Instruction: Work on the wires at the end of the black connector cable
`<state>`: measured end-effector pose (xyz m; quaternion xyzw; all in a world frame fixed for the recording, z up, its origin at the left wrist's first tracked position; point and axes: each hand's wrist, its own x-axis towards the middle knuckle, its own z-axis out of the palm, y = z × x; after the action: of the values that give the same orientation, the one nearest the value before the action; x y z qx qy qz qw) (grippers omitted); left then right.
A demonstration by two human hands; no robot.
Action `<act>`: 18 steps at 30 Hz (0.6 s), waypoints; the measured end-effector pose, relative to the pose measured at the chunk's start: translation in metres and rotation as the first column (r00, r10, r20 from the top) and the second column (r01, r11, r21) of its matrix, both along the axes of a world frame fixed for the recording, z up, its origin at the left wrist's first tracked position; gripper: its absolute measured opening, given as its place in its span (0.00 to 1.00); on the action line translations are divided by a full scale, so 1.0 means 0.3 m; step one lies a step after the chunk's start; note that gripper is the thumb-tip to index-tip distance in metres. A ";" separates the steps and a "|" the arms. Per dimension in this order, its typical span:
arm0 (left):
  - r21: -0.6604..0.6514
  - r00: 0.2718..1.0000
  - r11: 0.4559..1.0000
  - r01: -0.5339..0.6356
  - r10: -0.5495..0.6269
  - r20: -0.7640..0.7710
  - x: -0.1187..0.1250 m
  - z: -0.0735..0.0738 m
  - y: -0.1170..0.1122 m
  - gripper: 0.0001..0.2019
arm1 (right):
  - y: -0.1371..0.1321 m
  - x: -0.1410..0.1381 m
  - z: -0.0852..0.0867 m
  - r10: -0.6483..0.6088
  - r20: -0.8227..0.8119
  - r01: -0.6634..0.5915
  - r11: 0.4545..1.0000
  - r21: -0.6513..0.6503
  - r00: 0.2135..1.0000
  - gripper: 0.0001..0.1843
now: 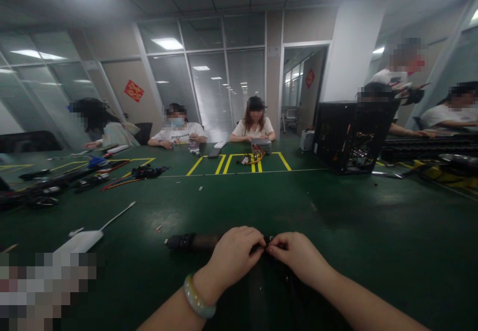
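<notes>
My left hand [237,249], with a pale bangle [197,298] on its wrist, is closed in a pinch over the green table. Fingertips of my right hand [298,256] are pinched together too, almost meeting those of the left. Something small and dark shows between the two hands, too blurred and covered to name. Behind my left hand lies a dark cylindrical tool [192,242] with a chuck-like tip pointing left. My left hand hides its other end, so I cannot tell whether the fingers touch it. Dark, indistinct shapes lie below my right hand.
A white object with a cable [81,241] lies at left, partly blurred out. Cables [144,171] lie beyond it. A black computer case [349,137] stands at right. Opposite, people sit near a grey power supply [262,146] with coloured wires. Yellow tape [284,162] marks the table [231,199].
</notes>
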<state>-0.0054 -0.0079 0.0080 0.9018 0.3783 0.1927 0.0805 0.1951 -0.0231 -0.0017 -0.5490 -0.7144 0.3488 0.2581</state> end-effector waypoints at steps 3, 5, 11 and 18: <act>0.001 1.000 1.000 -0.005 0.005 -0.018 0.003 0.000 0.000 0.04 | -0.001 -0.001 -0.001 -0.001 -0.005 0.001 1.000 -0.003 1.000 0.10; 0.001 1.000 1.000 0.000 0.000 -0.019 0.002 -0.004 0.002 0.04 | 0.000 -0.001 -0.005 0.001 -0.010 -0.001 1.000 0.007 1.000 0.10; -0.020 0.999 1.000 0.020 -0.020 0.034 -0.009 -0.016 0.009 0.06 | 0.004 0.005 -0.017 0.014 -0.066 -0.015 1.000 -0.019 0.998 0.10; -0.026 0.999 1.000 0.003 -0.002 0.046 -0.006 0.002 0.002 0.05 | -0.001 0.002 -0.005 0.027 -0.069 -0.028 1.000 -0.011 0.997 0.10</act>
<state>-0.0071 -0.0073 0.0085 0.8965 0.3776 0.2084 0.1011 0.1957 -0.0233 -0.0031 -0.5283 -0.7104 0.3753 0.2746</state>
